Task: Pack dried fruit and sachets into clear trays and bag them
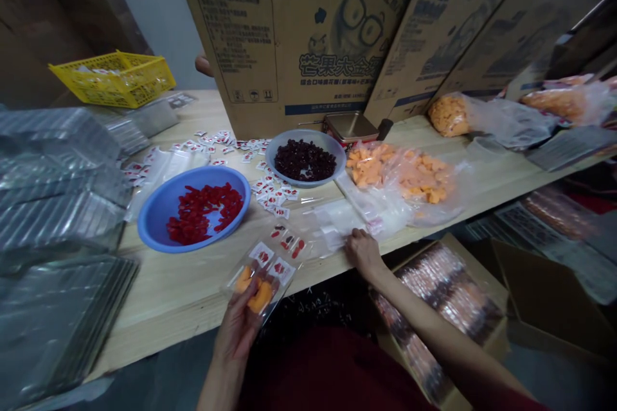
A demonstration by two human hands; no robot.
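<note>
My left hand (238, 327) holds a clear plastic pouch (264, 273) at the table's front edge. Inside the pouch are orange dried fruit pieces, small white-and-red sachets and a few red bits. My right hand (362, 249) rests on a flat pile of empty clear bags (332, 218) to the right of the pouch. A blue bowl of red dried fruit (195, 209) stands left of the pouch. A grey-blue bowl of dark berries (305, 157) sits behind it. An open bag of orange fruit pieces (400, 173) lies beyond my right hand.
Small white-and-red sachets (270, 196) are scattered between the bowls. Stacks of silver foil bags (53, 205) fill the left side. A yellow basket (113, 77) and large cardboard boxes (299, 32) stand at the back. Another person's fingertip (203, 65) shows beside a box. Cartons of packets (443, 308) sit below the table.
</note>
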